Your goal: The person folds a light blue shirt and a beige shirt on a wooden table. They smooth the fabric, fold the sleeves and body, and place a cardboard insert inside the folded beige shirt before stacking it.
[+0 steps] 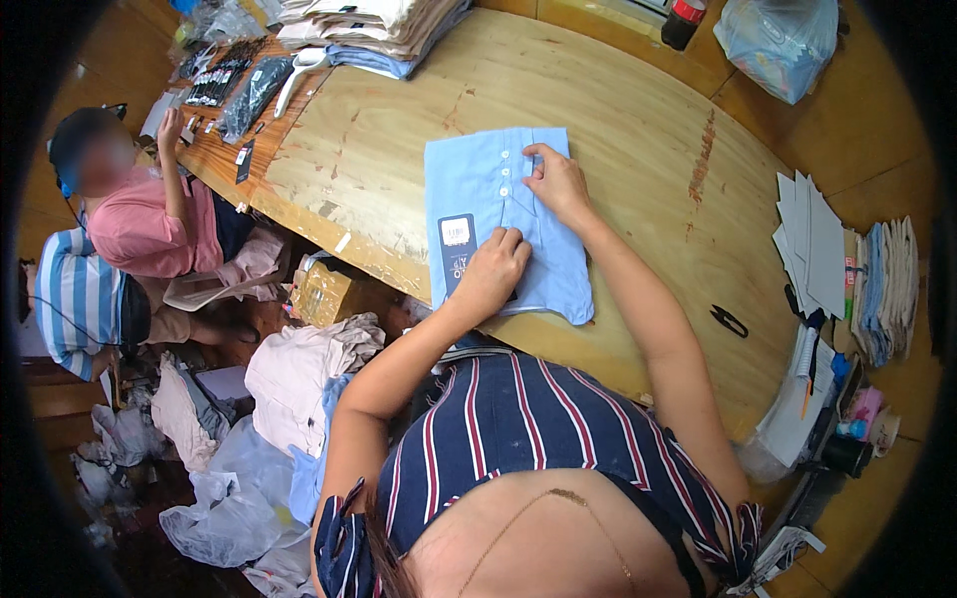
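Observation:
A folded light-blue shirt [469, 164] lies on the wooden table in front of me, its placket with white buttons running down the middle. A dark hang tag [454, 261] with a white barcode label rests on the shirt's left part. My left hand [490, 271] is on the lower shirt beside the tag, fingers curled and closed; what they hold is hidden. At the upper right of the shirt, my right hand [558, 184] grips the placket's edge next to the buttons between thumb and fingers.
Stacked folded shirts [369, 30] stand at the table's far left, near a white handheld tool [299, 75] and packs of dark tags [254, 95]. Black thread snips [729, 321] lie right, near white cards [807, 244]. A person in pink [150, 224] sits left. Clothes [299, 379] lie below.

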A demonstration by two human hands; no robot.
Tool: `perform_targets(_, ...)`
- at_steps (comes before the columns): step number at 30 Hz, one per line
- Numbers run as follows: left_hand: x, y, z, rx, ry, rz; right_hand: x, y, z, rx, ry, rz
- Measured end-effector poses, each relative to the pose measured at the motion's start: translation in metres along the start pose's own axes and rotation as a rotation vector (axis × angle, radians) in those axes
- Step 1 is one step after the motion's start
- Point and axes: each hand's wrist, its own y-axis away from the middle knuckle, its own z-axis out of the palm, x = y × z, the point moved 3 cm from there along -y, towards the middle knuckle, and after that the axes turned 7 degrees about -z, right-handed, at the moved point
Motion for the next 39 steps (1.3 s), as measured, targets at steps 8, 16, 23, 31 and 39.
perform_targets(8, 0.007, 0.013, -0.031, 0.235, 0.144, -0.176, -0.02, 0.036, -0.022, 0.197, 0.053, -0.151)
perform_targets(16, -0.021, 0.086, -0.036, 0.344, -0.046, -0.789, 0.048, 0.152, -0.037, -0.021, -0.442, 0.48)
perform_targets(23, -0.019, 0.039, -0.033, 0.291, -0.042, -0.615, 0.037, 0.148, -0.014, -0.159, -0.9, 0.531)
perform_targets(31, -0.057, 0.078, -0.043, -0.031, 0.377, -1.014, 0.017, 0.141, -0.007, -0.26, -0.871, 0.441)
perform_targets(39, -0.086, 0.07, -0.074, 0.035, 0.938, -0.767, -0.021, 0.13, -0.006, -0.337, -1.331, 0.668)
